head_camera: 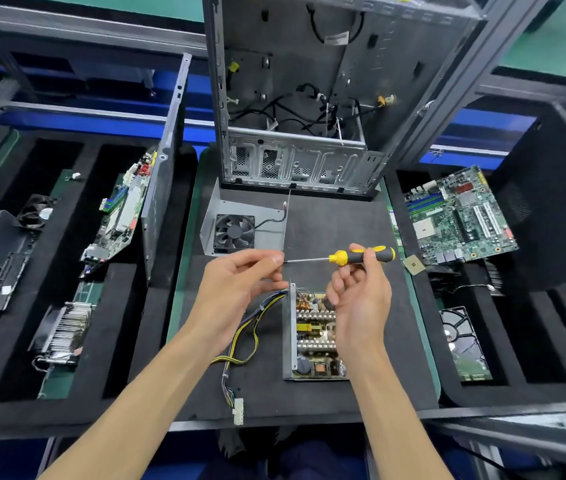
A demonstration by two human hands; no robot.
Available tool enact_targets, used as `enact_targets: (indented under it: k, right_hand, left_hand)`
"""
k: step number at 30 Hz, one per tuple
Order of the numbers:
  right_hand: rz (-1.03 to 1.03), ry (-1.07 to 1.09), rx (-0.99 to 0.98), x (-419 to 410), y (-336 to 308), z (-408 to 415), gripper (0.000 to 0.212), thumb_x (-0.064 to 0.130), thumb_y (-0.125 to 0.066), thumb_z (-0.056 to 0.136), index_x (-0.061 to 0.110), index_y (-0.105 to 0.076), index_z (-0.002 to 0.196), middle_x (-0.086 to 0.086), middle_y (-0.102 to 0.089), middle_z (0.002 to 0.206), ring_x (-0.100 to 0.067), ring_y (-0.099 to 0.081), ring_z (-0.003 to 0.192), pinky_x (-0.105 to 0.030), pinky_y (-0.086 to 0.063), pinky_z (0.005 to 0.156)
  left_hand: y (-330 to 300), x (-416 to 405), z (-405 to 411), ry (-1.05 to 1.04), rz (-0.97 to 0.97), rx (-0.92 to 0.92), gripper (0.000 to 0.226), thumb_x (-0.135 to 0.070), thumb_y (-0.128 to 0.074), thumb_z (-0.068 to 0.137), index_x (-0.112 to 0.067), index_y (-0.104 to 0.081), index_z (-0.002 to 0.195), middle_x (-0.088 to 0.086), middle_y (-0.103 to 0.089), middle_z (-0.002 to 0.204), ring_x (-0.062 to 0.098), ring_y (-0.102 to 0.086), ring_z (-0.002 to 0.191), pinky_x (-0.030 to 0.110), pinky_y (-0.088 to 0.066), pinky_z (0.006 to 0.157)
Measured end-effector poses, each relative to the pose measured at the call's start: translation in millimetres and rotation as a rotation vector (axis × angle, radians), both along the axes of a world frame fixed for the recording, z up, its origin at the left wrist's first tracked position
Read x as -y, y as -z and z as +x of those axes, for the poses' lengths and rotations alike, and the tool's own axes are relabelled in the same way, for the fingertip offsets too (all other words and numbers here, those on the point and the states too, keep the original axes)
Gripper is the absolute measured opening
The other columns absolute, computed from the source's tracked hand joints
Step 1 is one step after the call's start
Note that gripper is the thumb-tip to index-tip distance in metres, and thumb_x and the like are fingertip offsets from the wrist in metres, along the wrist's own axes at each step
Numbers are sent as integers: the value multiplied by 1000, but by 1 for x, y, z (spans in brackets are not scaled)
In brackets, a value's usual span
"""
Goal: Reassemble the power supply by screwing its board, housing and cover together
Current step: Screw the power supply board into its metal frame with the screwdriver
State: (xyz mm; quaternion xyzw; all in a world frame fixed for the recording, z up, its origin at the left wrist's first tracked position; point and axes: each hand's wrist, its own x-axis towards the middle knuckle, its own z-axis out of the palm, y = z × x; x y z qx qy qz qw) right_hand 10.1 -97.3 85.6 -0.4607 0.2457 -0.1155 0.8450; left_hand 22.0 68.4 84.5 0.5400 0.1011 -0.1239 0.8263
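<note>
Right hand (361,299) is gripping the yellow-black screwdriver (361,256) sideways, left hand (236,289) is pinching at its tip, both hovering over the open power supply housing (288,341) and board (316,327).

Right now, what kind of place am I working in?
Most likely a computer repair or teardown bench: an open grey metal tower case stands on the black foam mat, green motherboards sit in foam trays, and the right hand holds a yellow-and-black screwdriver.
</note>
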Motion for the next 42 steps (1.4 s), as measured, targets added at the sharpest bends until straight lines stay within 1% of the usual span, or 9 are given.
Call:
enact_targets:
  k: [11, 17, 21, 25, 29, 33, 35, 38, 42]
  right_hand:
    - [50, -58, 1, 35, 1, 15, 27, 31, -47, 108, 11, -65, 107, 1, -54, 65, -11, -47, 52, -24, -34, 40]
    - [40, -121, 44, 64, -2, 33, 26, 32, -48, 108, 12, -65, 105, 0, -52, 67, -12, -47, 52, -25, -36, 39]
    - [92, -150, 30, 83, 3, 40, 26, 31, -47, 108, 13, -65, 104, 0, -52, 66, -13, -47, 52, -25, -36, 39]
    - [159, -174, -5, 96, 10, 43, 25, 30, -46, 109, 12, -64, 105, 0, -51, 65, -12, -46, 51, -24, -35, 39]
    - [179, -190, -16, 107, 18, 49, 25, 29, -45, 109, 12, -63, 103, 0, -49, 64, -12, -45, 49, -24, -35, 40]
    - [105, -209, -9, 116, 26, 61, 28, 30, -45, 109, 15, -64, 96, 0, -46, 65, -13, -41, 50, -23, -33, 41]
    - [30, -223, -16, 118, 30, 68, 27, 29, -46, 108, 16, -64, 93, -1, -45, 66, -12, -40, 50, -23, -33, 41]
    - [-45, -268, -32, 114, 37, 78, 26, 25, -46, 106, 16, -63, 90, -2, -46, 65, -13, -37, 50, -24, -34, 41]
    - [-33, -326, -55, 106, 47, 83, 26, 23, -46, 106, 16, -64, 90, -1, -46, 63, -14, -36, 49, -24, -33, 40]
  left_hand:
    - [-14, 34, 11, -71, 68, 91, 11, 3, -72, 86, -5, -79, 90, 13, -73, 78, 21, -71, 75, 29, -61, 75]
    - [-21, 62, 19, -103, 221, 110, 8, 0, -72, 88, -2, -78, 92, 14, -73, 77, 23, -71, 72, 30, -61, 72]
    - [-23, 82, 21, -105, 356, 175, 11, 1, -72, 87, -8, -79, 90, 17, -75, 81, 31, -75, 75, 23, -59, 69]
    - [-20, 94, 24, -67, 512, 239, 10, -6, -74, 88, -14, -78, 92, 8, -77, 82, 25, -75, 78, 23, -59, 71]
    - [-10, 90, 28, 51, 603, 202, 17, -26, -70, 94, -22, -72, 111, 0, -78, 92, 15, -75, 87, 28, -61, 77]
    - [16, 71, 29, 116, 1059, 134, 13, -35, -62, 96, -34, -69, 107, -17, -71, 100, -1, -65, 95, 25, -52, 90]
    - [30, 62, 27, 297, 1217, -3, 25, -45, -60, 96, -31, -64, 116, -12, -66, 109, 6, -60, 104, 32, -49, 97]
    - [44, 51, 23, 489, 1320, -236, 41, -65, -52, 92, -30, -55, 112, -7, -58, 98, 16, -56, 98, 33, -45, 83]
    - [51, 47, 23, 389, 1278, -249, 40, -68, -51, 91, -27, -53, 94, -13, -53, 73, 4, -53, 72, 27, -37, 61]
